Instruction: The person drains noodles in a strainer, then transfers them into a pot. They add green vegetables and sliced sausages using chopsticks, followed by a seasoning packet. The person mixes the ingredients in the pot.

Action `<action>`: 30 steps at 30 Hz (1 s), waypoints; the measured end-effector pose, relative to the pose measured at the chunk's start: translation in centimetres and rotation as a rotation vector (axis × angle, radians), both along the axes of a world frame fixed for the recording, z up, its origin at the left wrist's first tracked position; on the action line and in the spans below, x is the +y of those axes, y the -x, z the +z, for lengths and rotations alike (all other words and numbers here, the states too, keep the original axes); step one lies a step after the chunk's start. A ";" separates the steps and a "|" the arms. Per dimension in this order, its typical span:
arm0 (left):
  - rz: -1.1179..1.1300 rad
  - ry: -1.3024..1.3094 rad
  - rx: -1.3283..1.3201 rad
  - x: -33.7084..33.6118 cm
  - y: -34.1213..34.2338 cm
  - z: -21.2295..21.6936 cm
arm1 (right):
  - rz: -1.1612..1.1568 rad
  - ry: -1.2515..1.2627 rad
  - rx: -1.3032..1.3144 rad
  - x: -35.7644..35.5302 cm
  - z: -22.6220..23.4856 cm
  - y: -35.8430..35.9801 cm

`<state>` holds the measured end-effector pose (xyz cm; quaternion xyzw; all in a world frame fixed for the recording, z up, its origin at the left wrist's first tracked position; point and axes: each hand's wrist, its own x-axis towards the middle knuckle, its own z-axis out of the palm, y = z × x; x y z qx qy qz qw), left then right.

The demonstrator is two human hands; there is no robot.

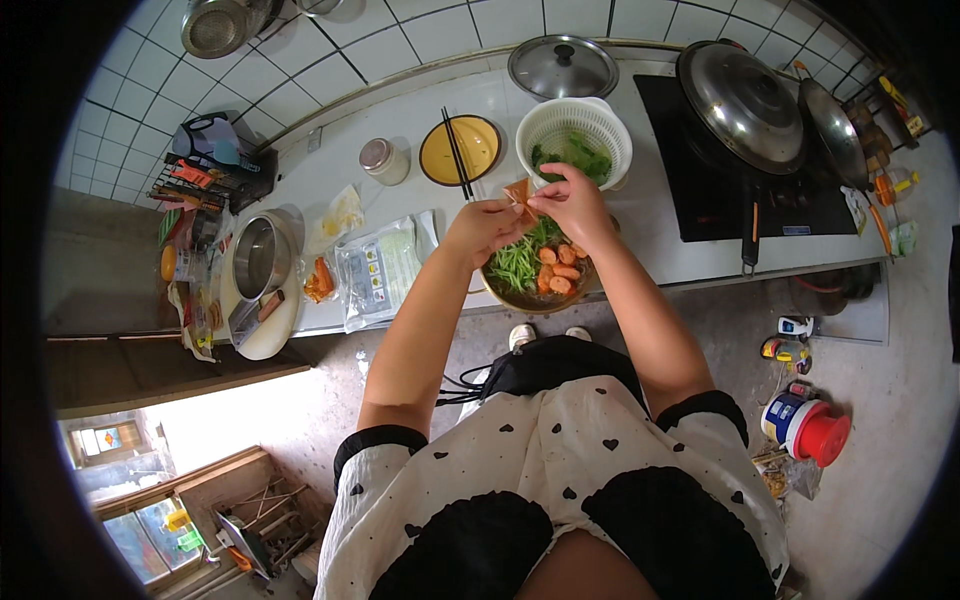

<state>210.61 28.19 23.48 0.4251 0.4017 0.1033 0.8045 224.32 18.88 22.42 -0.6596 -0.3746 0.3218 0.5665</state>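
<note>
Kitchen counter seen from above, left to right. At far left, a metal pot (262, 256) stands on a pale round board (268, 335); beside it lie a small orange wrapper (319, 281) and a yellowish bag (343, 212); next, a flat clear plastic package (380, 268) with a pale green panel and small coloured squares on its label lies askew near the counter edge; behind it a short jar with a metal lid (384, 160); then a yellow bowl (461, 150) with dark chopsticks (457, 155) laid across it. At centre, the left hand (487, 227) and the right hand (568, 201) meet over a brown bowl (536, 273) of green strips and orange sausage slices; both hands are closed to a pinch, fingertips gripping a small orange-brown sachet (519, 193) held just above the bowl; whether it is already torn cannot be told. Behind the hands, a white colander (574, 140) of greens and a steel lid (563, 68); to the right, a dark hob (740, 170) bearing a lidded wok (743, 105). Risk: a sudden tear could scatter the sachet's contents onto the counter instead of the bowl; the bowl sits near the counter edge, so a downward knock from either forearm could tip it.
</note>
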 end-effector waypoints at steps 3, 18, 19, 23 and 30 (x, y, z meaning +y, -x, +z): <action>0.009 0.006 -0.013 0.9 0.5 -1.1 | -0.032 0.002 -0.018 0.3 0.2 0.1; 0.004 -0.224 -0.005 1.7 0.1 -0.5 | -0.078 -0.058 -0.198 1.0 0.4 0.0; -0.022 -0.254 0.001 1.8 0.2 -0.5 | -0.076 -0.059 -0.177 1.0 0.2 0.0; 0.035 -0.361 0.042 1.4 0.1 -0.3 | -0.099 -0.063 -0.130 1.0 0.3 -0.1; 0.126 -0.449 0.028 1.4 0.1 -0.4 | -0.057 -0.059 -0.019 1.0 0.5 -0.1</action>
